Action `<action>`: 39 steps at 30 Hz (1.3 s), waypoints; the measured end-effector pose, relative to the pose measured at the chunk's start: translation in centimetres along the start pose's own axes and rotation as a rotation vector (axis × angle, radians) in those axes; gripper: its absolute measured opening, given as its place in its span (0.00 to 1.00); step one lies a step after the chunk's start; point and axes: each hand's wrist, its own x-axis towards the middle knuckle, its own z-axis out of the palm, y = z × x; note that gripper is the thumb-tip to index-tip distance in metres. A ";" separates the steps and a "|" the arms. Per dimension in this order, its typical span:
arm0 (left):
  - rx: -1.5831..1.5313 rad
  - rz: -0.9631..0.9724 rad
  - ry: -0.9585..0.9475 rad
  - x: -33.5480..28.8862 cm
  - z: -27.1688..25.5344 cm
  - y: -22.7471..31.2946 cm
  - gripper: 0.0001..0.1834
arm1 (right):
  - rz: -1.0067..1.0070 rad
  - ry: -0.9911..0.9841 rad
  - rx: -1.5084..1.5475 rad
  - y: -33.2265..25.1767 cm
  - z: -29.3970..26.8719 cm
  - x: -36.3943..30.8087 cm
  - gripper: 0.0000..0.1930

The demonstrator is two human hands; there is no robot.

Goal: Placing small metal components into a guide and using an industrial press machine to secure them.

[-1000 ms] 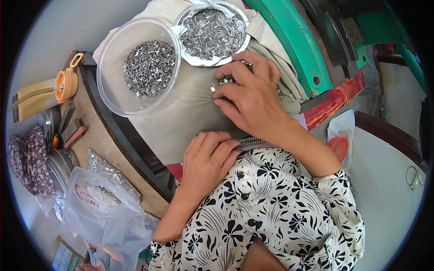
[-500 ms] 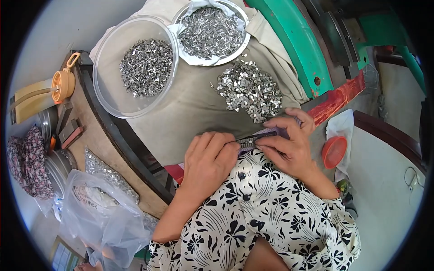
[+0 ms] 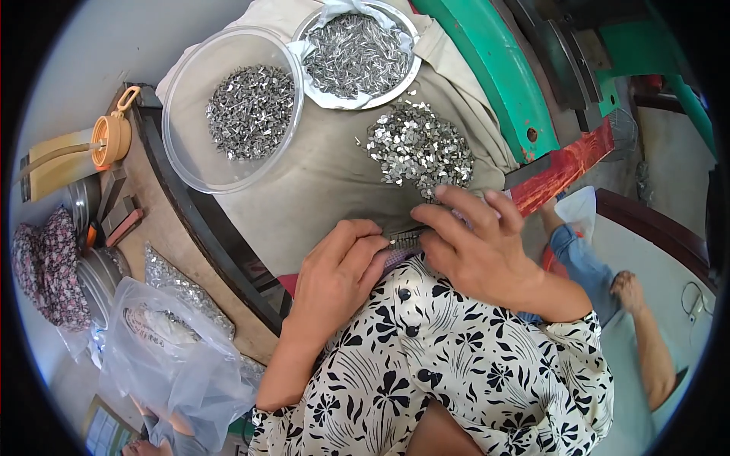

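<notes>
Close in front of my body lies a narrow dark bar-like holder (image 3: 405, 240) with a row of small metal pieces along it. The fingers of my left hand (image 3: 334, 266) are closed on its left end. Over its right end hovers my right hand (image 3: 483, 247), fingers bent and spread apart, the fingertips at the near edge of a pile of small shiny flat metal pieces (image 3: 422, 144). Its thumb is low beside the holder, and whether it touches is hard to tell. Purple cloth shows under the holder. The pile rests on a grey-brown cloth (image 3: 327, 167).
A clear plastic tub (image 3: 179, 144) of small metal bits and a white-rimmed bowl (image 3: 414, 72) of thin metal pins stand beyond. Green machine frame (image 3: 502, 76) borders the right. Plastic bags (image 3: 175, 357) lie left. Another person's arm (image 3: 650, 342) and blue-clad leg are at right.
My right hand has come off the holder and opened toward the pile. My left hand has shifted slightly left. Another person has appeared at the right, partly hiding the red basket.
</notes>
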 end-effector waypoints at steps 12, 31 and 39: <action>0.117 0.061 0.004 0.6 0.8 0.3 0.10 | 0.120 0.054 0.432 4.2 2.1 3.3 0.07; -0.064 -0.096 -0.011 -0.6 0.1 -0.4 0.16 | 0.129 0.225 0.433 -1.2 2.8 1.5 0.08; -0.056 -0.092 -0.047 -0.2 -0.4 -0.3 0.18 | 0.226 0.171 0.370 1.1 1.8 2.9 0.05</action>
